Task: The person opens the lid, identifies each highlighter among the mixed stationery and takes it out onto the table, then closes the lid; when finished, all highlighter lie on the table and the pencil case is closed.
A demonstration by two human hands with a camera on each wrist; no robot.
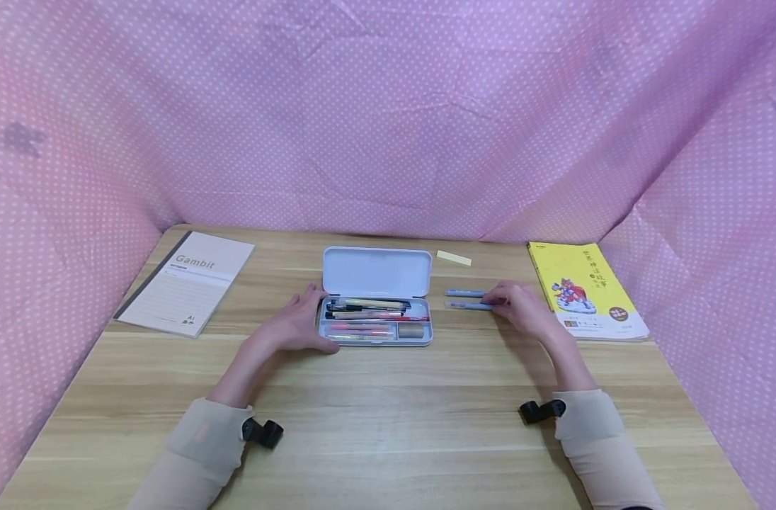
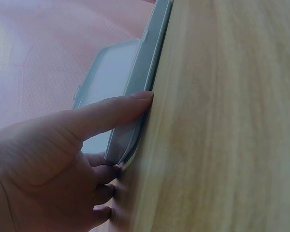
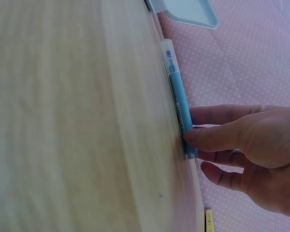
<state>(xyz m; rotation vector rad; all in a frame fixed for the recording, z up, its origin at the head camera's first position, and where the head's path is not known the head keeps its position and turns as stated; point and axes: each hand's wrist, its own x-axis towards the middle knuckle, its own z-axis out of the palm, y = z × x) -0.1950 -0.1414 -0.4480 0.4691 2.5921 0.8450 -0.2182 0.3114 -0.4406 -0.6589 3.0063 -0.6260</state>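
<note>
A light-blue pencil case (image 1: pixel 381 343) lies on the table with its lid (image 1: pixel 377 273) raised at the back. It holds several pens (image 1: pixel 369 316), some pink and yellow sticks, and a brownish block (image 1: pixel 411 331). My left hand (image 1: pixel 294 327) grips the case's left end, thumb at the front corner (image 2: pixel 130 105) and fingers round the end. To the right of the case, my right hand (image 1: pixel 518 306) pinches a blue pen with a clear cap (image 3: pixel 180 96) between thumb and fingers, low at the tabletop. A second blue pen (image 1: pixel 462 292) lies just behind it, partly hidden by the hand.
A pale sticky-note strip (image 1: pixel 454 258) lies behind the pens. A notebook marked Gambit (image 1: pixel 187 283) is at the left, and a yellow book (image 1: pixel 585 290) at the right. Pink dotted cloth (image 1: pixel 388 127) hangs behind the wooden table (image 1: pixel 388 439).
</note>
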